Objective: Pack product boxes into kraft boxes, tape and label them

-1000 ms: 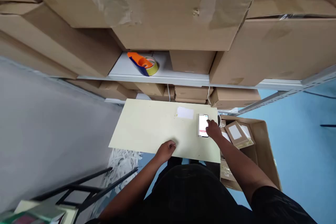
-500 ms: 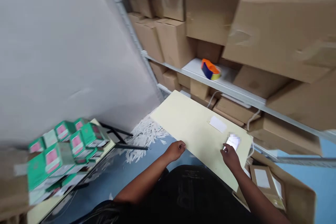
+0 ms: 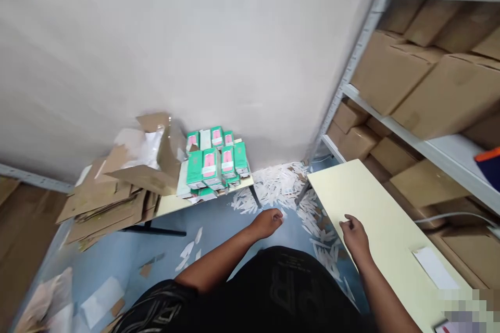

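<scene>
I find the left hand (image 3: pixel 267 222) and right hand (image 3: pixel 356 237) well apart, half-curled and apparently empty, the green boxes (image 3: pixel 210 162) stacked left of the frame's centre, and judge no handling under way, completed work being indeterminable.

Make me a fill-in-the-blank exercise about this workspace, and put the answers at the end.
1. The hand at the edge of the cream tabletop is the person's own ____ one.
2. The stacked boxes marked with pink are mostly ____ in colour.
3. In the picture, the open carton stands to the ____ of those stacked boxes.
4. The paper strips littering the blue floor are mostly ____.

Missing words: right; green; left; white.
</scene>
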{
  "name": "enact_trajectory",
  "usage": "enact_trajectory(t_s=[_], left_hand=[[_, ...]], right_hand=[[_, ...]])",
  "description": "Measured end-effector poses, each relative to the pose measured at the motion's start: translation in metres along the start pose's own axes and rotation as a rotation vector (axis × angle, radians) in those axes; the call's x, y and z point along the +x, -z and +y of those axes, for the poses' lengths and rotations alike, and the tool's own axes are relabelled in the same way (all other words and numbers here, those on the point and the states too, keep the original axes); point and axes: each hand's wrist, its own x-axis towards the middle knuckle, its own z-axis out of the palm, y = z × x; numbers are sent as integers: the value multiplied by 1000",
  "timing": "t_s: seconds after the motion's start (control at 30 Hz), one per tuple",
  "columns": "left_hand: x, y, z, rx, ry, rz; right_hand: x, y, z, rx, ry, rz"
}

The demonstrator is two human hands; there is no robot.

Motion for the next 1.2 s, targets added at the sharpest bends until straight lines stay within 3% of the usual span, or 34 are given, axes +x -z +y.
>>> enact_trajectory(t_s=[0.17, 0.37, 0.47, 0.57, 0.67, 0.73, 0.83, 1.0, 1.2], left_hand=[[-13, 51, -38, -51, 65, 89], [-19, 88, -62, -38, 164, 249], [-21, 117, -62, 66, 191, 433], [-14, 159, -60, 273, 232, 689], [6, 199, -60, 475, 424, 862], [23, 217, -63, 545, 621, 867], [49, 225, -69, 600, 805, 807], [68, 222, -71, 588, 891, 787], [63, 241, -73, 463, 943, 768]], right_hand=[[11, -62, -77, 29, 69, -126], [33, -120, -125, -30, 165, -396], [51, -151, -150, -79, 232, -545], [71, -185, -183, -70, 303, -673], [92, -219, -217, -52, 390, -797], [105, -237, -236, -56, 439, -880], [124, -257, -253, -63, 498, -990], [148, -276, -267, -86, 510, -1128], [150, -289, -279, -66, 502, -1135]])
